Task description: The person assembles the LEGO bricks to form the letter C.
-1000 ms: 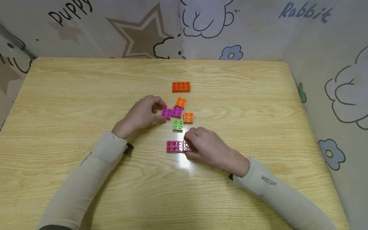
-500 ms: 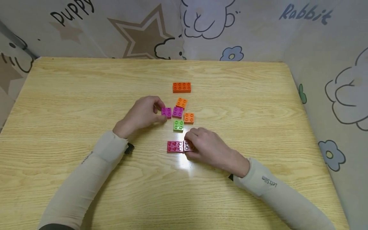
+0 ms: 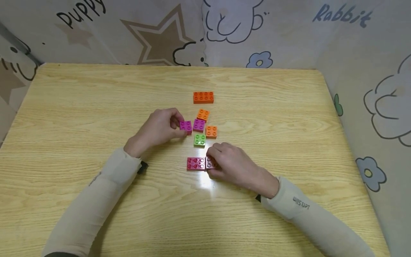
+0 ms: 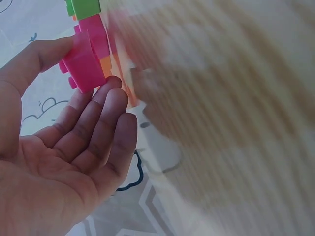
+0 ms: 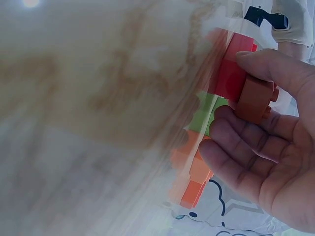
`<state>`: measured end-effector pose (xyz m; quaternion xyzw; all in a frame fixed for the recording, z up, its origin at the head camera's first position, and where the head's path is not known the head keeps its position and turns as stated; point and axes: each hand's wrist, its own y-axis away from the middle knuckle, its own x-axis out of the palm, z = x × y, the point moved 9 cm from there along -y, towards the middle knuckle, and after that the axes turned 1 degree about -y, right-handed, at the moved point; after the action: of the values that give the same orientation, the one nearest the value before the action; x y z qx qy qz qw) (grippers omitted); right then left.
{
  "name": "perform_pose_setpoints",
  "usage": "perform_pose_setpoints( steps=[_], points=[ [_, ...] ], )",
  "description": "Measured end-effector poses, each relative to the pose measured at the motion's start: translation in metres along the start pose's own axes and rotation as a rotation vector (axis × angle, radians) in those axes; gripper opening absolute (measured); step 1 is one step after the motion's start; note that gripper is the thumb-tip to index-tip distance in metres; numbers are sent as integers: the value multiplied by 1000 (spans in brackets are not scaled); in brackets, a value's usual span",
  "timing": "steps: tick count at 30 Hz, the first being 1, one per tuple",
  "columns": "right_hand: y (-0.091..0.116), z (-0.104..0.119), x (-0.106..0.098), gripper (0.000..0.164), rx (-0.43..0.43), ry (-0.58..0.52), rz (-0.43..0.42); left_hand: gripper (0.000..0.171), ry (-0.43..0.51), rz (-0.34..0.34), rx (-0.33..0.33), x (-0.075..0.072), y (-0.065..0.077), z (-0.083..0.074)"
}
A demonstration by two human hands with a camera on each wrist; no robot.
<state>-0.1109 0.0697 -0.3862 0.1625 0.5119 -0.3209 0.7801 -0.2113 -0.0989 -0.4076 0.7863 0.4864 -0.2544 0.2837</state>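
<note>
My left hand [image 3: 158, 126] pinches a square magenta toy building brick [image 3: 185, 127] between thumb and fingers. In the left wrist view that brick [image 4: 84, 66] stands in front of a second pink one. A narrow gap parts it from the second magenta brick [image 3: 199, 125]. My right hand [image 3: 236, 164] grips a brown brick [image 3: 210, 163], partly hidden by the fingers in the head view. The right wrist view shows this brown brick [image 5: 254, 100] right beside a longer red brick [image 5: 231, 66], also seen as a crimson brick [image 3: 196, 164] in the head view.
A green brick [image 3: 199, 140] and two small orange bricks, one upper [image 3: 203, 114] and one lower [image 3: 211, 131], lie around the second magenta brick. Farther back sits a long red-orange brick [image 3: 203, 97]. The wooden table [image 3: 273, 100] meets patterned walls at its back and right.
The magenta brick in my left hand has turned a little straighter and shifted slightly left, away from the second magenta brick. My right hand keeps its hold on the brown brick.
</note>
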Motion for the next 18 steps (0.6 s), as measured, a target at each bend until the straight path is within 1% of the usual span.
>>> perform_pose_setpoints(
  steps=[8,14,18],
  points=[
    [0,0,0,27,0,3,-2,33,14,-2,40,-2,9,-9],
    [1,0,1,26,-9,3,-10,35,19,-18,86,-6,20,-21],
    [0,-1,1,25,-4,-1,-3,34,24,-19,101,-8,28,-27]
  ],
)
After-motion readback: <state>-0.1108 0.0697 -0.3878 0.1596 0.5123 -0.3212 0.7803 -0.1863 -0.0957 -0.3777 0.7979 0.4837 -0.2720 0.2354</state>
